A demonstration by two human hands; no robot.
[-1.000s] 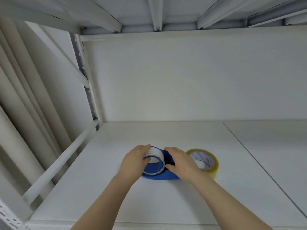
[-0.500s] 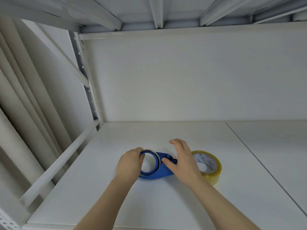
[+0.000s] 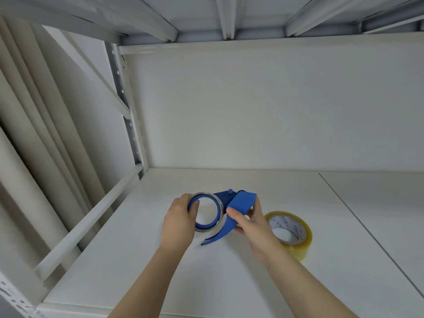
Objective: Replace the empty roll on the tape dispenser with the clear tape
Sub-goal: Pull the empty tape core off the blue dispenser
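A blue tape dispenser (image 3: 239,204) is lifted off the white shelf (image 3: 160,267) and tilted on edge. Its round hub carries the empty roll (image 3: 219,204), a thin grey-white ring around the blue core. My left hand (image 3: 180,220) grips the left side of that ring, fingers curled over its rim. My right hand (image 3: 252,222) holds the dispenser's flat blue handle between thumb and fingers. The clear tape (image 3: 290,230), a full yellowish roll with a printed white core, lies flat on the shelf just right of my right hand.
The shelf sits inside a white metal rack, with an upright post (image 3: 128,115) and a side rail (image 3: 91,221) at the left, a back panel behind, and another shelf overhead. A seam (image 3: 358,216) runs across the shelf at the right.
The dispenser has been raised from lying flat on the shelf and turned on edge. My right hand shifted from resting over it to pinching the handle; my left hand stays on the empty roll.
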